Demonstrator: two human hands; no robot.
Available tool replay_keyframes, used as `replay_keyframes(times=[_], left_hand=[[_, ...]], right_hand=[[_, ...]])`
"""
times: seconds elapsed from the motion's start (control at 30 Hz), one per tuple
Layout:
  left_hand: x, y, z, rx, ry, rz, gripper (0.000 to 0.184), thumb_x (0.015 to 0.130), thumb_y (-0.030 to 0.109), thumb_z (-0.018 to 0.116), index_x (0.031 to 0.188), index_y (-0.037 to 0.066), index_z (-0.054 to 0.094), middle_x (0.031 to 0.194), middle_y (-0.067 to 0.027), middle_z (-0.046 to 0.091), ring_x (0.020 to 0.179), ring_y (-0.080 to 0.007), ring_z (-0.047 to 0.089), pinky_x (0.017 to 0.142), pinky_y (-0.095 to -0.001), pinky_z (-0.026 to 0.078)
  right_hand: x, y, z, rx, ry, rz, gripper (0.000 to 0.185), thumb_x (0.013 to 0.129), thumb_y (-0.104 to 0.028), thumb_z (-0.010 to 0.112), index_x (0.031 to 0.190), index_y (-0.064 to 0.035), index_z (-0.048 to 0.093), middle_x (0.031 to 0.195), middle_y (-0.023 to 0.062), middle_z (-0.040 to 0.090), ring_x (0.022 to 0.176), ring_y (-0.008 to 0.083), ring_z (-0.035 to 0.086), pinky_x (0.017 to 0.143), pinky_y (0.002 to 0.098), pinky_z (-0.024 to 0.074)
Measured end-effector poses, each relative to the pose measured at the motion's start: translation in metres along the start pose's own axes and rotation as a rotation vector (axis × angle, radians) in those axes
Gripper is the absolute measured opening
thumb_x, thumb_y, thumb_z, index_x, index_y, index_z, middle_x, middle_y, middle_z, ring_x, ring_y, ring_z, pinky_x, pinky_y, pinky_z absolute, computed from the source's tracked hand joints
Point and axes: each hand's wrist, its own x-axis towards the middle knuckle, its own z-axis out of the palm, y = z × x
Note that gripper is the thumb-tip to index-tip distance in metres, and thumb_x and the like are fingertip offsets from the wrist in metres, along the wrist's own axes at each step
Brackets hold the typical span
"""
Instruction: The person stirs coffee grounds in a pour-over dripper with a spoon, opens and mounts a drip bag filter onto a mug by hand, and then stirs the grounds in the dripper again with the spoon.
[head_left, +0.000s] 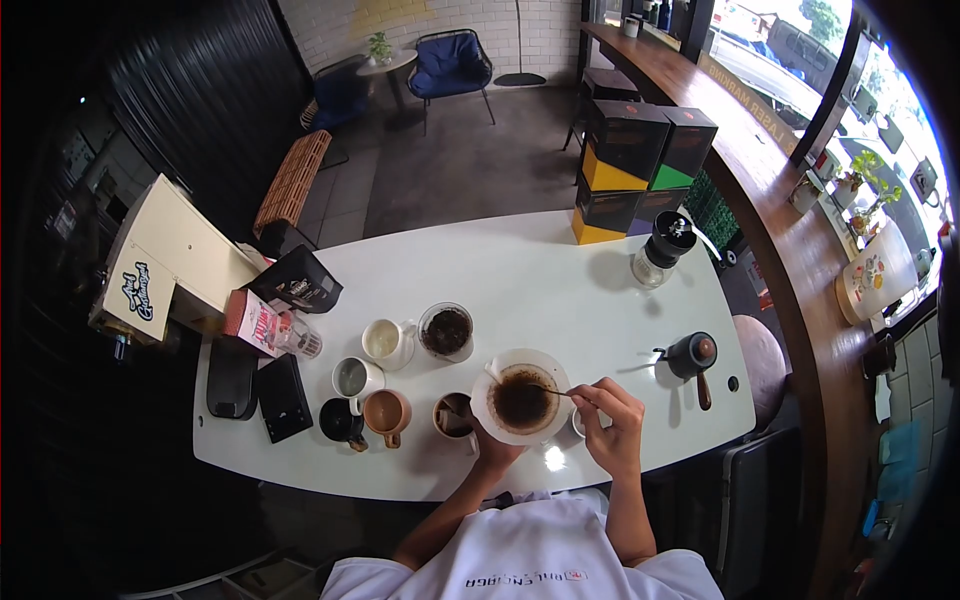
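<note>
A white dripper with a paper filter (484, 400) holds dark wet coffee grounds (523, 401) near the table's front edge. My left hand (492, 446) is wrapped round its lower left side, the fingers partly hidden beneath it. My right hand (612, 422) pinches the handle of a thin spoon (556, 391), whose far end reaches into the grounds. Left of the dripper stands a brown-rimmed cup (439, 421) with something dark and pale inside. Behind is a glass of dark grounds (446, 331). A white cup (579, 424) shows partly behind my right hand.
Several mugs (386, 412) cluster left on the white table (500, 260). Farther left are a black scale (284, 398), a pink box (251, 323) and a black pouch (302, 281). Rightward stand a grinder (662, 249), a small wooden-handled pot (690, 355) and stacked black boxes (627, 135).
</note>
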Motion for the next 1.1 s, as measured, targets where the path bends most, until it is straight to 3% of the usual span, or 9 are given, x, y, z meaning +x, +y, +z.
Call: replay_keyframes(times=[0.33,1.1], left_hand=[[0.008,0.011,-0.001,0.003,0.048,0.04,0.089,0.061,0.019,0.092,0.133,0.0,0.044,0.123,-0.0137,0.059,0.113,-0.0255,0.06,0.098,-0.0396,0.045],[0.011,0.025,-0.001,-0.035,0.099,0.097,0.091,0.062,0.017,0.091,0.136,0.0,0.042,0.125,-0.015,0.058,0.116,-0.0261,0.059,0.1,-0.0414,0.044]], right_hand=[[-0.001,0.0,0.003,-0.007,-0.022,-0.013,0.01,0.081,0.004,0.07,0.09,-0.0006,0.072,0.07,0.0072,0.058,0.056,0.0162,0.054,0.054,0.0281,0.0426],[0.001,0.0,0.006,0.006,0.028,-0.015,0.01,0.081,0.004,0.07,0.089,-0.0001,0.072,0.069,0.0077,0.058,0.055,0.0164,0.054,0.054,0.0292,0.043]])
